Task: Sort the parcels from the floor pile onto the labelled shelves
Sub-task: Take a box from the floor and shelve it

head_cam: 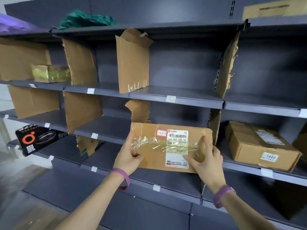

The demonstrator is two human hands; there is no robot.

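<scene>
Dark grey metal shelving [191, 67] fills the wall ahead, several tiers high, each tier split into bays by ragged upright cardboard dividers [132, 63]. The person holds a flat brown parcel [149, 128] with both hands at the front edge of a lower shelf, in the bay between a torn divider on the left and another on the right. Its top face is tipped toward them, and I cannot tell whether its far edge already rests on the shelf. In the next bay to the right a larger brown box [259, 145] lies at an angle on the same tier. Far left, a black box [39, 140] with an orange ring printed on it sits one tier lower. On the top shelf are a crumpled green bag [86, 19], a purple bag [13, 24] at the left edge and a cardboard box [274, 9] at the right. A small parcel wrapped in yellowish tape [51, 73] sits in an upper left bay. The left hand [127, 156] grips the parcel's left end, thumb on top. The right hand [207, 165] grips the right end, its thumb pressed on the shipping label [177, 138]. Each wrist wears a purple band [123, 177]. White tags [170, 98] are stuck along the shelf edges, and a red-bordered sticker [161, 133] sits beside the label.
</scene>
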